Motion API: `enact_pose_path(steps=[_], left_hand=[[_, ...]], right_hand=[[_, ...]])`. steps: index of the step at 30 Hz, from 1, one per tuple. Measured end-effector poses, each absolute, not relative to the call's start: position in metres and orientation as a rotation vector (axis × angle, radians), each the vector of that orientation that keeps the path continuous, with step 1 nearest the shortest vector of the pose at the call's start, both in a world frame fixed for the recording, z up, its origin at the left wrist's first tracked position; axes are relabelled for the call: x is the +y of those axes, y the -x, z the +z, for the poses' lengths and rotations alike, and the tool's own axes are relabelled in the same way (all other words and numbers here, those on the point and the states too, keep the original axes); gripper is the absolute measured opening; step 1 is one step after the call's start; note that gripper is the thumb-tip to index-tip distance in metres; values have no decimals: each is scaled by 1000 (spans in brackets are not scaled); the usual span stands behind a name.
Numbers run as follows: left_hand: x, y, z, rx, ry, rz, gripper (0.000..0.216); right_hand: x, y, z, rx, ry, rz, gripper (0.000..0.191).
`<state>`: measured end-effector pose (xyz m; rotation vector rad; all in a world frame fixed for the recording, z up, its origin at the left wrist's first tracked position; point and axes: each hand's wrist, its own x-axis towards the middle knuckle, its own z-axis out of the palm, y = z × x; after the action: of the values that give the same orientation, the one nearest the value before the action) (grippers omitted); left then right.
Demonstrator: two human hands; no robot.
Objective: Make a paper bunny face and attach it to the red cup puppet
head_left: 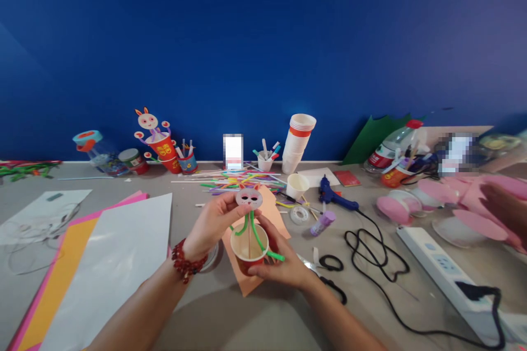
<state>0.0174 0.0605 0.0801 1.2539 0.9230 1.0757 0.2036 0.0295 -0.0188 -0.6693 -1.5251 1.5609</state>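
My left hand [206,225], with a red bead bracelet at the wrist, pinches a small paper animal face [249,202] with orange ears. The face sits above a red paper cup [246,269] with a pale inside. My right hand [284,263] is wrapped round the cup's right side and base. Green straws [257,236] rise from the cup toward the face, and one bends out over the rim by my right fingers. A thin stick also runs down inside the cup. Beneath lies an orange paper sheet [274,211].
Scissors [329,279], a purple glue stick [323,223], a tape roll [299,215] and a blue glue gun [333,196] lie to the right. A corded power strip [436,269] is nearer. Paper sheets [111,263] cover the left. Loose straws [234,182] and stacked cups [298,142] stand behind.
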Motion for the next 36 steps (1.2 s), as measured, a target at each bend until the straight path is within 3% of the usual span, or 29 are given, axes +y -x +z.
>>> enact_pose_path(steps=[4, 11, 23, 36], left_hand=[[60, -17, 80, 929, -1275, 1077, 25], [63, -14, 79, 861, -1297, 1042, 38], [58, -26, 86, 896, -1195, 1135, 25], [56, -27, 85, 869, -1158, 1143, 25]], right_hand=[[30, -204, -19, -1571, 674, 1516, 105], [31, -205, -21, -1587, 697, 1479, 103], [28, -204, -13, -1743, 753, 1311, 103], [25, -208, -11, -1810, 729, 1274, 103]])
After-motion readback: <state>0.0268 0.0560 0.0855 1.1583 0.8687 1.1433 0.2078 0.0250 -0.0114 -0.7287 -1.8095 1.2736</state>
